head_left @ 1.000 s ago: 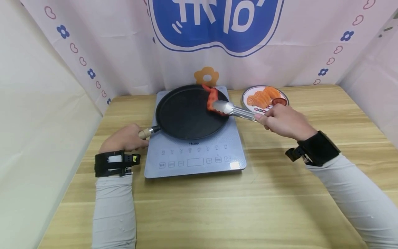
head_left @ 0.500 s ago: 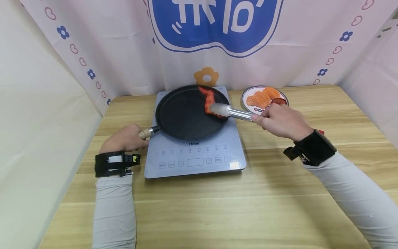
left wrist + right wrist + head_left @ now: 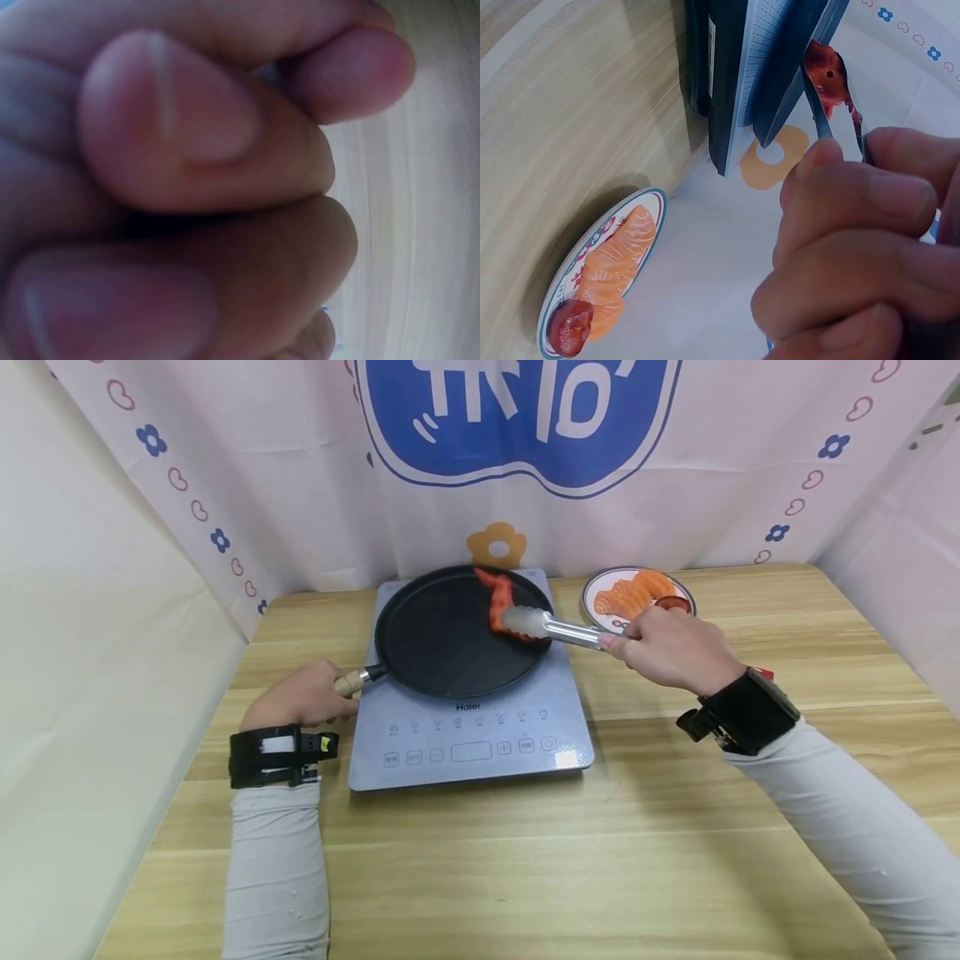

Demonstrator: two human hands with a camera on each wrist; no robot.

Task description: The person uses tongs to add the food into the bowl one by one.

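My left hand point(image 3: 300, 693) is curled round the wooden handle point(image 3: 348, 683) of a flat black frying pan point(image 3: 442, 643). In the left wrist view the curled fingers point(image 3: 225, 127) fill most of the frame and hide the handle. My right hand point(image 3: 678, 650) grips metal tongs point(image 3: 573, 632) near the pan's right side. Between the tongs' scalloped tips is a red chicken wing point(image 3: 500, 597), at the right part of the pan, its thin end towards the back. In the right wrist view the tongs pinch the wing point(image 3: 827, 71).
The pan sits on a grey induction cooker point(image 3: 472, 747) on a wooden table point(image 3: 487, 868). A rimmed plate point(image 3: 592, 587) with orange salmon slices point(image 3: 626, 599) and a dark red round piece point(image 3: 672, 603) stands to the right. A printed curtain point(image 3: 300, 485) hangs behind.
My right hand has moved a little left, carrying the tongs and the chicken wing further in over the pan. The left hand and the pan have stayed in place.
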